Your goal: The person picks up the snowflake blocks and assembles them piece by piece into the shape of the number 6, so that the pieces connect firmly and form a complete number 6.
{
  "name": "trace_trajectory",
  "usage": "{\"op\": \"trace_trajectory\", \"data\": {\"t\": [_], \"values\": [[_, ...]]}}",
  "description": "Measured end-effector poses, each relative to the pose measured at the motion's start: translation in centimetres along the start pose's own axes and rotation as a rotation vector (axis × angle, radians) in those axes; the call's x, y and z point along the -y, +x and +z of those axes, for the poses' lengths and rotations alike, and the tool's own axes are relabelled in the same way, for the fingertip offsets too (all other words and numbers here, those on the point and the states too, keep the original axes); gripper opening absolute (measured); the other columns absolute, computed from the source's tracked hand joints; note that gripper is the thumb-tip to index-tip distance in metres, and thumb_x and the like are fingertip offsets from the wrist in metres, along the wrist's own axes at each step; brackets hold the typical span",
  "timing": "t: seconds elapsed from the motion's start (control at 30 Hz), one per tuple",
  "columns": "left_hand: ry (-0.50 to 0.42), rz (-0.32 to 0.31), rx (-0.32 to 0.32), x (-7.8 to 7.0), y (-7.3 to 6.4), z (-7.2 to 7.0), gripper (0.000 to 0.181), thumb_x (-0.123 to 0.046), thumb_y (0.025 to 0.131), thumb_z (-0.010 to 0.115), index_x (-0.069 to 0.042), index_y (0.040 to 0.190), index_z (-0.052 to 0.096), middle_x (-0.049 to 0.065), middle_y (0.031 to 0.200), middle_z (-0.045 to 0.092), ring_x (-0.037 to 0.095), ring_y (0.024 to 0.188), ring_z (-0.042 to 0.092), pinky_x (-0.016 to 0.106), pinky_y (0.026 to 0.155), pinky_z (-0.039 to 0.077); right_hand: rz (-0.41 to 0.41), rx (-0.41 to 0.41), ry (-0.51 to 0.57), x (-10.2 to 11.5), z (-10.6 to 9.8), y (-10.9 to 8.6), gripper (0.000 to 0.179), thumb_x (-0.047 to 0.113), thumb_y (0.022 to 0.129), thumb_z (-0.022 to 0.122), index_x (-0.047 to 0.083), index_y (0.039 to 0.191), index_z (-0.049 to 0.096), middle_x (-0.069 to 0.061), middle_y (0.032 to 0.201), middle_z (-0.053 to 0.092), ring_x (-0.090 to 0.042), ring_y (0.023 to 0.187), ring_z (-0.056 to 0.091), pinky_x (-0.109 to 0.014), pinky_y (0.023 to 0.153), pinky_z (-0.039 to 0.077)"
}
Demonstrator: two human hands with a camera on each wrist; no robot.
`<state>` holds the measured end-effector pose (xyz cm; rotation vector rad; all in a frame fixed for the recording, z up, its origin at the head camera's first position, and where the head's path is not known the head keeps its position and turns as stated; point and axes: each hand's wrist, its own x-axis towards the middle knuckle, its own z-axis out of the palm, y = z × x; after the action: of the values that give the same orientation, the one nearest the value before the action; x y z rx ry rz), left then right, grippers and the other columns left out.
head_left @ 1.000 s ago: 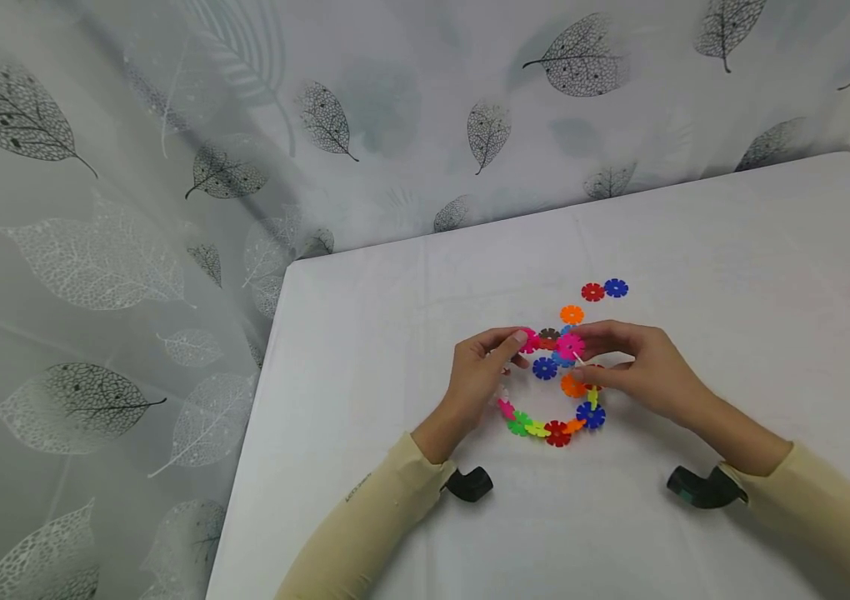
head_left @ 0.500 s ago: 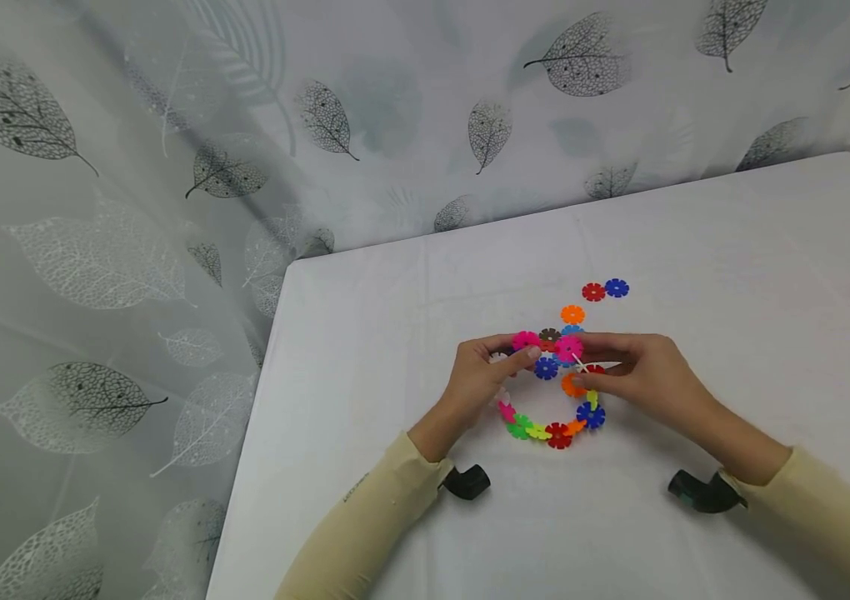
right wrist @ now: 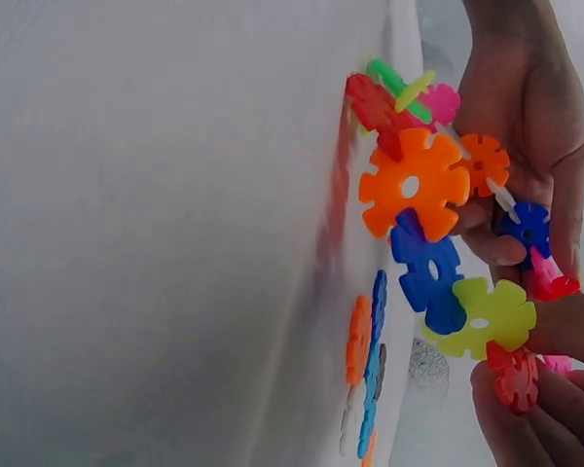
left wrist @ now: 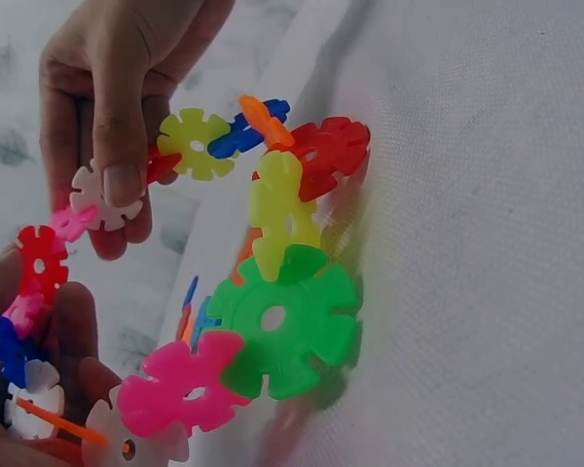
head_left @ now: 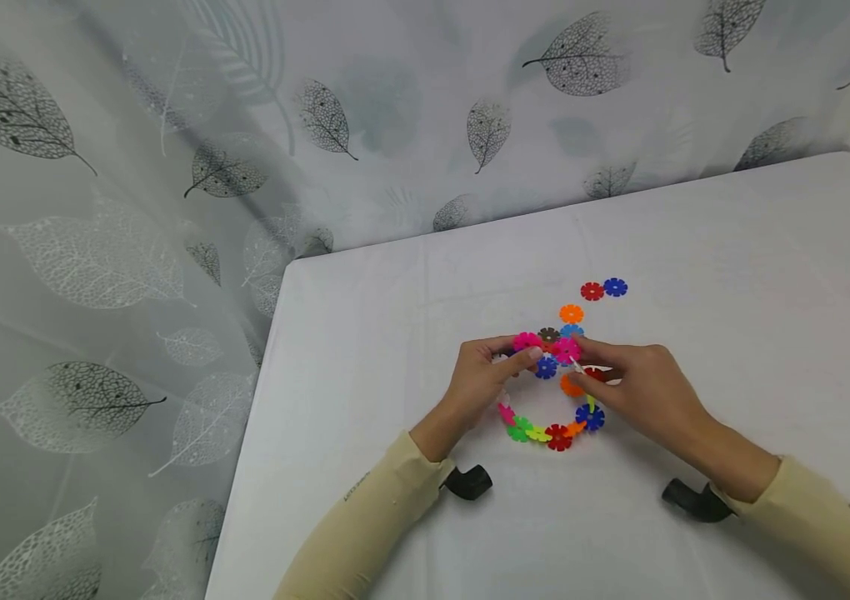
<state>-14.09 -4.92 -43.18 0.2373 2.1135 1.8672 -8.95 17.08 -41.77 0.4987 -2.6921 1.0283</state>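
A loop of notched, interlocking plastic discs [head_left: 558, 437] hangs between my two hands, its lower side near the white tabletop. My left hand [head_left: 470, 379] grips the loop's left side, with its thumb by a pink disc [head_left: 527, 342]. On the other side, my right hand [head_left: 646, 387] pinches a white disc [left wrist: 105, 199] beside another pink disc [head_left: 566, 350]. Green [left wrist: 282, 321], yellow [left wrist: 287, 209] and orange [right wrist: 414, 185] discs follow along the loop. Fingers partly cover the joints at its far side, so I cannot tell how firmly those discs fit.
Loose discs lie flat behind the loop: red [head_left: 592, 292], blue [head_left: 616, 287], orange [head_left: 571, 314] and brown [head_left: 548, 334] among them. Black camera mounts [head_left: 468, 482] stick out at both wrists. A leaf-patterned curtain [head_left: 395, 125] hangs beyond the table's [head_left: 365, 333] back edge.
My left thumb has shifted right and down along the loop. The right hand has dipped slightly, tilting its wrist lower while still pinching. Loose discs have stayed where they were.
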Motion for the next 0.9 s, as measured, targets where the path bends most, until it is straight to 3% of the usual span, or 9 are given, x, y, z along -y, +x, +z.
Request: {"op": "trace_trajectory", "data": {"t": [0.27,0.4,0.53,0.63,0.7,0.9], "values": [[0.017,-0.05,0.025,-0.5,0.0,-0.2,0.03,-0.03,0.099,0.068,-0.007,0.116,0.077,0.004,0.09,0.074,0.016,0.093,0.065,0.039,0.087,0.054,0.058,0.056,0.118,-0.5,-0.1,0.5,0.051,0.008,0.08,0.087,-0.004,0.127,0.068,-0.019,0.111,0.073,-0.032,0.09,0.075,-0.041,0.072,0.06],[0.032,-0.107,0.055,-1.0,0.0,-0.7,0.044,-0.043,0.104,0.054,-0.008,0.122,0.074,0.008,0.096,0.075,0.014,0.117,0.059,0.048,0.105,0.044,0.135,0.097,0.196,-0.9,-0.4,0.6,0.053,0.014,0.082,0.086,-0.001,0.129,0.067,-0.018,0.113,0.073,-0.032,0.097,0.073,-0.04,0.076,0.059],[0.132,-0.113,0.095,-1.6,-0.1,-1.5,0.052,-0.05,0.105,0.047,-0.009,0.123,0.074,0.001,0.121,0.071,0.015,0.135,0.048,0.053,0.115,0.031,0.189,0.134,0.259,-1.2,-0.8,0.5,0.052,0.018,0.085,0.085,0.001,0.13,0.066,-0.017,0.117,0.071,-0.033,0.1,0.072,-0.036,0.077,0.059],[0.222,-0.091,0.145,-1.9,-0.3,-2.3,0.044,-0.046,0.102,0.055,-0.016,0.129,0.072,-0.008,0.131,0.066,0.014,0.128,0.054,0.051,0.109,0.04,0.218,0.154,0.286,-1.4,-0.9,0.5,0.052,0.019,0.087,0.083,0.001,0.131,0.065,-0.018,0.12,0.07,-0.034,0.102,0.072,-0.033,0.077,0.059],[0.286,-0.08,0.183,-2.1,-0.3,-2.9,0.04,-0.042,0.099,0.063,-0.023,0.134,0.069,-0.011,0.127,0.067,0.013,0.116,0.06,0.047,0.099,0.049,0.239,0.168,0.297,-1.6,-1.0,0.5,0.052,0.021,0.087,0.082,0.0,0.132,0.064,-0.019,0.121,0.069,-0.035,0.102,0.071,-0.032,0.076,0.059],[0.375,-0.082,0.247,-2.0,-0.5,-4.4,0.038,-0.029,0.091,0.077,-0.022,0.128,0.073,-0.007,0.116,0.07,0.015,0.094,0.066,0.038,0.077,0.056,0.297,0.24,0.324,-1.6,-1.1,0.4,0.058,0.024,0.086,0.084,0.002,0.134,0.062,-0.02,0.123,0.068,-0.038,0.105,0.07,-0.036,0.077,0.06]]}}
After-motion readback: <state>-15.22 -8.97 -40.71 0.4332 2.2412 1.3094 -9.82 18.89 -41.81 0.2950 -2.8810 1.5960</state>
